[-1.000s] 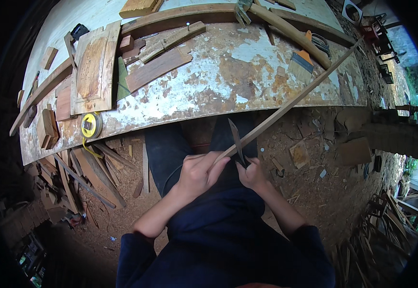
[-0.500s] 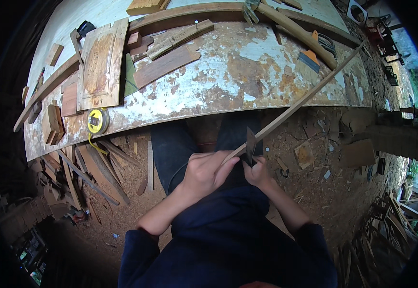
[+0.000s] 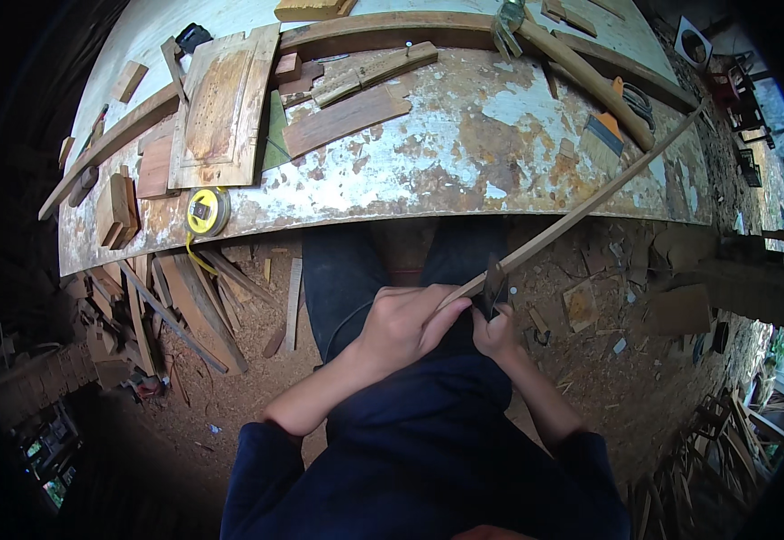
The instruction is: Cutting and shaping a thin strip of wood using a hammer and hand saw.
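A long, thin wooden strip (image 3: 572,219) slants from my lap up over the bench's front edge to the far right. My left hand (image 3: 398,331) is closed around its near end, with the thumb along the wood. In my right hand (image 3: 498,337) is a knife with a dark, broad blade (image 3: 495,283), its handle mostly covered by my fingers. The blade stands across the strip, just beyond my left fingertips, and appears to touch it. Its cutting edge is too small to make out.
On the worn workbench (image 3: 464,153) are a yellow tape measure (image 3: 206,212), a small wooden panel (image 3: 221,112), a hammer (image 3: 581,72), an orange-and-blue brush (image 3: 605,132) and a long beam (image 3: 392,30). Offcuts (image 3: 189,301) lie on the littered floor at left.
The bench and my hands sit slightly farther right in the picture. The knife has moved a little along the strip, away from my left hand, and its blade has turned somewhat.
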`<act>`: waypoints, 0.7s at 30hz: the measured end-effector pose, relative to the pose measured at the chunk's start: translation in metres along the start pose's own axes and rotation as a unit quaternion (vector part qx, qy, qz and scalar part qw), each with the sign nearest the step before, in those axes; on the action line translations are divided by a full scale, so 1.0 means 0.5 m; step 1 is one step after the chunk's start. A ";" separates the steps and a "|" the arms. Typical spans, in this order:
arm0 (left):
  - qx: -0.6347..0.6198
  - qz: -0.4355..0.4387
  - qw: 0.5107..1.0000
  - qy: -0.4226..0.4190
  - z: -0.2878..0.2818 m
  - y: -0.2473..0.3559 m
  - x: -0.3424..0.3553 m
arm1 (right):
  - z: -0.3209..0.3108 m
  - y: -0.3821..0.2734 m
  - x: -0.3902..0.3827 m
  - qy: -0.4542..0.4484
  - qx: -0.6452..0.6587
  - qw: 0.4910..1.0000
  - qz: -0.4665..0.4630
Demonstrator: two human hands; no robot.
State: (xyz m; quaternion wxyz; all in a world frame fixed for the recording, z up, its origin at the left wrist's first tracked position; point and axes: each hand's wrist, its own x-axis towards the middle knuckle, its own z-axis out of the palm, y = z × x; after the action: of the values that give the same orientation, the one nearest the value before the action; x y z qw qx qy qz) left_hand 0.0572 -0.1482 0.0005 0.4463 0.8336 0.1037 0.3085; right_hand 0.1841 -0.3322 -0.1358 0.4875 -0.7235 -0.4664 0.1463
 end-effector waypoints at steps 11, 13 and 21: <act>0.011 0.030 0.999 -0.030 0.010 0.005 -0.018 | -0.015 -0.044 0.029 0.002 0.038 0.999 -0.033; -0.007 0.046 0.999 0.002 0.000 0.014 0.004 | -0.006 -0.002 0.000 -0.002 -0.001 0.999 -0.048; 0.003 -0.003 1.000 -0.022 -0.014 0.021 0.009 | 0.010 0.018 -0.013 -0.022 0.019 1.000 -0.010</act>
State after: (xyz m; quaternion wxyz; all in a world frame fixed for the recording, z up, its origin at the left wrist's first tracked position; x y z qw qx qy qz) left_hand 0.0556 -0.1476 0.0138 0.4469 0.8412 0.0969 0.2886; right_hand 0.1823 -0.3356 -0.1472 0.4920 -0.7064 -0.4811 0.1659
